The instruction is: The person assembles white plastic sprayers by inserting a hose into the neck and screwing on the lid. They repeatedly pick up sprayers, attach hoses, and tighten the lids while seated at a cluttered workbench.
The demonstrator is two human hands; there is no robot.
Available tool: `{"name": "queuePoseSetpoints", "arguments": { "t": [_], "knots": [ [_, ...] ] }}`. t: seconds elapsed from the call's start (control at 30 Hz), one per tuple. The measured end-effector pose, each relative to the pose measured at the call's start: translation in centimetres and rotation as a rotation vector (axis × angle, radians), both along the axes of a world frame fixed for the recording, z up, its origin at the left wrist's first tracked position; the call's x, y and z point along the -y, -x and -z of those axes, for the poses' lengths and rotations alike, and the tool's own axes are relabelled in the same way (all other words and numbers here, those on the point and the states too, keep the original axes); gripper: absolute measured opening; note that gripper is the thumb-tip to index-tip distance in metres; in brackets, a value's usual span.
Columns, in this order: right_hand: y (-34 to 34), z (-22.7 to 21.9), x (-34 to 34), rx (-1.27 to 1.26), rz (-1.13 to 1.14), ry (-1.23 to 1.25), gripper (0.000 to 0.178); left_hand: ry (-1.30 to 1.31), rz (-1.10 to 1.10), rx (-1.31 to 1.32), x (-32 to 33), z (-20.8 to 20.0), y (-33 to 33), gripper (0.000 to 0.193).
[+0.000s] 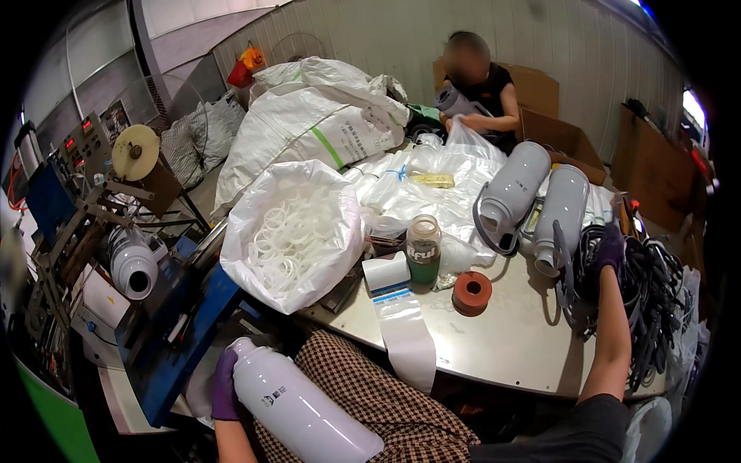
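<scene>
Fingers (228, 359) of the left hand (224, 387), purple glove, clamped on the neck end of a glossy gray bottle (297, 405). Bottle lies slantwise across the checkered lap (401, 386), below the front edge of the counter (494, 343), neck to upper left. Right hand (610, 247), also purple-gloved, at the dark straps (652, 301) heaped along the counter's right edge; cannot tell if its fingers are apart or closed on one. Left of that hand, two strapped bottles (562, 212), necks toward front edge. Label roll (387, 270) near front edge, strip (405, 332) hanging over. Jar (424, 266) with green contents beside it, then reddish-brown roll (472, 295). White bag (243, 231) of translucent rings (293, 243) at left end. Co-worker (498, 100) past far edge, hands at clear plastic (472, 139).
</scene>
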State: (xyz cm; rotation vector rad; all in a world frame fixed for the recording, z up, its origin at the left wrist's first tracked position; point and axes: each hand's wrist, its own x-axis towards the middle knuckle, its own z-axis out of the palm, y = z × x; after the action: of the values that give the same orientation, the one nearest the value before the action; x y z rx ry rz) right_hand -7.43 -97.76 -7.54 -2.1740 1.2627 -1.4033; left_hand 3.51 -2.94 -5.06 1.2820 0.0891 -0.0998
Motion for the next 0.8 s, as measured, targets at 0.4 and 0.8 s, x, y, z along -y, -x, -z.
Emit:
{"name": "queuePoseSetpoints", "arguments": {
  "t": [0.4,0.8],
  "knots": [
    [4.1,-7.2,-7.3,0.080,-0.479,0.240,0.038,-0.079,-0.038,0.084,-1.2,0.6,-0.3,0.040],
    [-8.1,-15.9,-53.7,0.541,-1.709,-0.816,0.046,0.031,0.057,0.122,1.6,-4.6,1.8,0.041]
  ]
}}
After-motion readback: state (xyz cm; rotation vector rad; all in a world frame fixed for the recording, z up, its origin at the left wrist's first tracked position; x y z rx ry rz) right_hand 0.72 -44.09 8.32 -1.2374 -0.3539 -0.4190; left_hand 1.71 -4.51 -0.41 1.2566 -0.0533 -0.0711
